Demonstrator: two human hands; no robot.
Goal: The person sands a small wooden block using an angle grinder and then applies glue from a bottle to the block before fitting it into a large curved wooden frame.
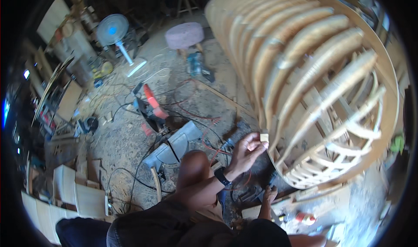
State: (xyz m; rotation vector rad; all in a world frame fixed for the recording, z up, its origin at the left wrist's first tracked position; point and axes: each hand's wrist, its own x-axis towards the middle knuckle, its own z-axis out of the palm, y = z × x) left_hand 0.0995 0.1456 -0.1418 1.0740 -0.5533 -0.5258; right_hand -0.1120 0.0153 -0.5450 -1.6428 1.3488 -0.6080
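My left hand (pixel 246 154), with a dark watch on its wrist, pinches a small pale wood block (pixel 264 137) between thumb and fingers. The block is held up beside the curved ribs at the lower end of a large wooden boat-like frame (pixel 300 60); whether it touches them I cannot tell. Lower down, my right hand (pixel 270 194) is near the bottom edge of that frame. Its fingers look curled, but what they hold, if anything, is too small and dark to make out.
A miter saw (pixel 174 144) with an orange-red handle stands on the dusty floor left of my knee. Cables run around it. Farther off are a pink round stool (pixel 184 35) and a standing fan (pixel 112 29). Pale wooden boxes (pixel 89 199) stand at lower left. A red container (pixel 306 218) lies at lower right.
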